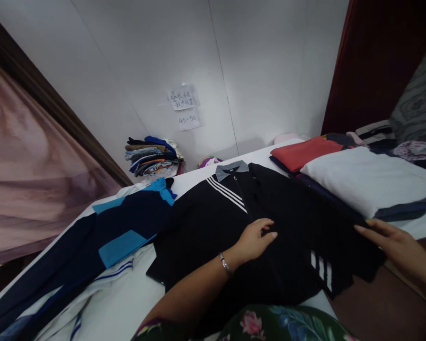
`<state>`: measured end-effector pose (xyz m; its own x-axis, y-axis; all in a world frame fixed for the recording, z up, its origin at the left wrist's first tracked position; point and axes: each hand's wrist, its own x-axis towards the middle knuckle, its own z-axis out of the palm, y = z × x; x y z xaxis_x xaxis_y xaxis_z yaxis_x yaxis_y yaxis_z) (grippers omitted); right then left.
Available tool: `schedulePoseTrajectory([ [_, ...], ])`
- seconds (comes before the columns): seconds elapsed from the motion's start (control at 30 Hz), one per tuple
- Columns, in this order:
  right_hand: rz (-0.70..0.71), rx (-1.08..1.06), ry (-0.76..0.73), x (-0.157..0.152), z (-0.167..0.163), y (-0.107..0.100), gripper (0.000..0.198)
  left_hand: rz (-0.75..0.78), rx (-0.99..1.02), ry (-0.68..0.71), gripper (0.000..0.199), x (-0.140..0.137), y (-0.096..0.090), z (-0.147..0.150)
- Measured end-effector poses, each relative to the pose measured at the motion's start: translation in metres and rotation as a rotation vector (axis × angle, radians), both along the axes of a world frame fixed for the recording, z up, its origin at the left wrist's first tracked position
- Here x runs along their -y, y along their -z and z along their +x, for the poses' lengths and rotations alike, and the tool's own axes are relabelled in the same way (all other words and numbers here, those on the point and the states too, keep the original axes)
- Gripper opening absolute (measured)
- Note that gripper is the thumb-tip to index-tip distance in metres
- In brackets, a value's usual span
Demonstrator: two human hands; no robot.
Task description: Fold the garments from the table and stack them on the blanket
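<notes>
A black zip-up jacket (213, 227) with a grey collar and white stripes lies front up across the white table. Over its front is my left hand (257, 239), wearing a metal bracelet on the wrist. Its thumb and fingers are bent and apart, with nothing visible between them; whether it touches the fabric I cannot tell. On the right, my right hand (394, 239) pinches the jacket's sleeve near the table's edge, thumb and fingers at the black cloth. The sleeve stretches out beside the white stripes at the hem side.
Navy and light-blue garments (128, 222) lie spread on the left. A folded clothes stack (154, 156) stands by the wall. To the right are a red folded garment (308, 152) and a white one (372, 175). Handwritten paper notes (184, 98) hang on the wall; a pink curtain (39, 166) hangs left.
</notes>
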<state>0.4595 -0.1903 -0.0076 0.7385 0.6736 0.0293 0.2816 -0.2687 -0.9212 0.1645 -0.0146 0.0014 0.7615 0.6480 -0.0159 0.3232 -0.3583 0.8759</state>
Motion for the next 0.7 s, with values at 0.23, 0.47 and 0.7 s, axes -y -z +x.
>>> schedulePoseTrajectory([
  [0.23,0.155,-0.401,-0.247,-0.046,-0.055,-0.044,0.050,-0.651,0.304,0.081,0.049,0.033,-0.024,0.046],
  [0.47,0.346,-0.153,-0.732,-0.061,-0.119,-0.023,0.054,-1.070,0.481,-0.263,0.029,0.021,-0.022,0.035],
  [0.7,0.226,0.496,-0.385,-0.036,-0.077,0.043,0.034,-0.933,0.612,-0.483,0.020,-0.046,-0.052,0.017],
])
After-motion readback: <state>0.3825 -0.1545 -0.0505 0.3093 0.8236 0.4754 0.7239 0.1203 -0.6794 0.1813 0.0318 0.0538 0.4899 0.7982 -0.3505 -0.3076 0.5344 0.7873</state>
